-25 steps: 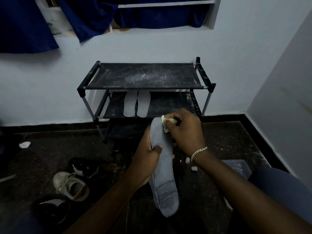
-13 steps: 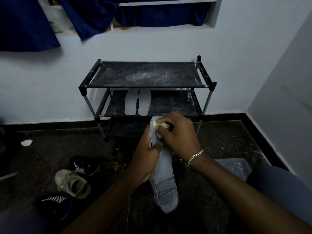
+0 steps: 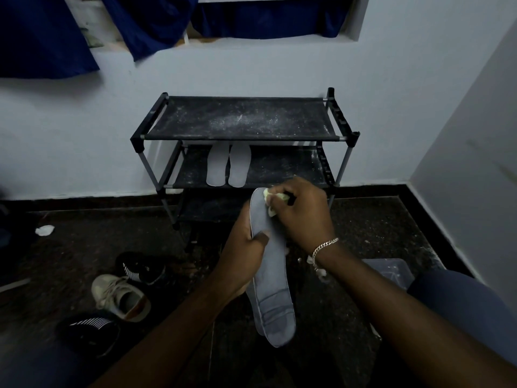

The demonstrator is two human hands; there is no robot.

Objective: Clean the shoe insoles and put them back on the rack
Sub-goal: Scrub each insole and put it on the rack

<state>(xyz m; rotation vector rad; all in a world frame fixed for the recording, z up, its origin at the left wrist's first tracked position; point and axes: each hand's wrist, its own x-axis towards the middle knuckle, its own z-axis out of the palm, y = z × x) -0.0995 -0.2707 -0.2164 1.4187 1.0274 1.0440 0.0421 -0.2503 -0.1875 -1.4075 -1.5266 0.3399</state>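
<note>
Before the black shoe rack (image 3: 243, 119), above the dark floor (image 3: 377, 219), I am holding a grey insole (image 3: 275, 289) with its toe end up toward the rack and its heel end hanging down toward me. My left hand (image 3: 243, 247) is gripping it around the middle, thumb lying across the front face and fingers curled behind. My right hand (image 3: 302, 217) is pinching a small pale yellow-green cloth (image 3: 272, 197) and pressing it against the toe end of the insole, with the fingers curled round the cloth. A chain bracelet (image 3: 324, 246) is sitting on that wrist.

Two pale insoles (image 3: 228, 166) are lying side by side on the rack's middle shelf, left of centre. White specks are dusting the top shelf.

On the floor to my left, a beige sneaker (image 3: 120, 298) is lying between two black striped shoes (image 3: 142, 268). A white scrap (image 3: 44, 230) is lying farther left, near the wall. A clear plastic container (image 3: 391, 271) is sitting just beyond my right forearm.
</note>
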